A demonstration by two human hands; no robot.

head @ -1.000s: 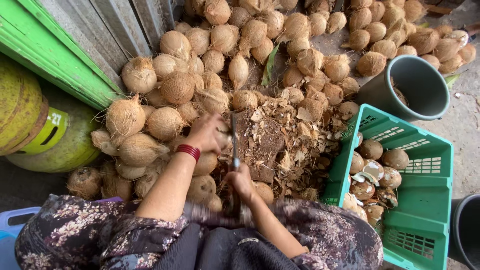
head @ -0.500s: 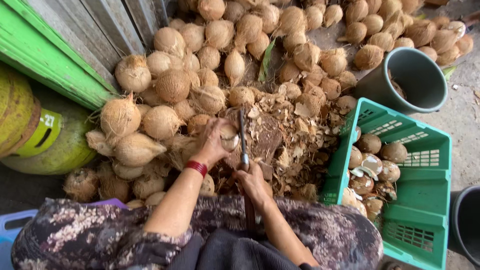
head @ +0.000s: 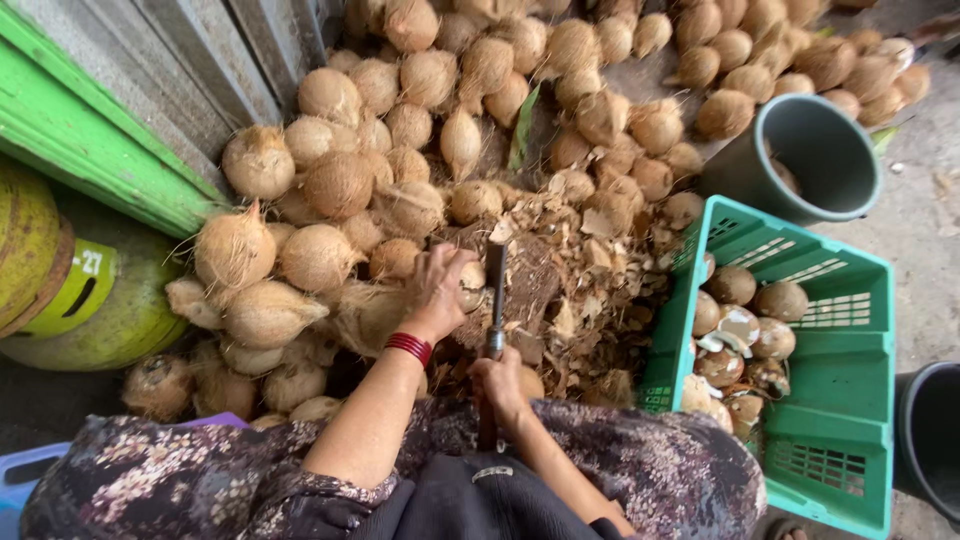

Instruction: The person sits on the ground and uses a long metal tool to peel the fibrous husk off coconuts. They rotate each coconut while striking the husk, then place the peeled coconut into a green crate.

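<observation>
My left hand (head: 438, 288), with a red bangle on the wrist, grips a brown husked coconut (head: 470, 283) and holds it against the upright blade of a knife (head: 495, 290). My right hand (head: 497, 378) is closed around the knife's handle just below the blade. Under the blade lies a heap of torn husk pieces (head: 575, 300). A large pile of husked coconuts (head: 340, 180) spreads to the left and beyond.
A green plastic crate (head: 850, 390) at the right holds several peeled coconuts (head: 745, 330). A grey bucket (head: 820, 150) stands behind it, a dark tub (head: 935, 440) at the far right. A yellow-green gas cylinder (head: 90, 290) and a green wooden wall (head: 90, 140) are at the left.
My left hand has drawn the coconut in against the blade, and my right hand has shifted up the handle. The view has tilted slightly downward.
</observation>
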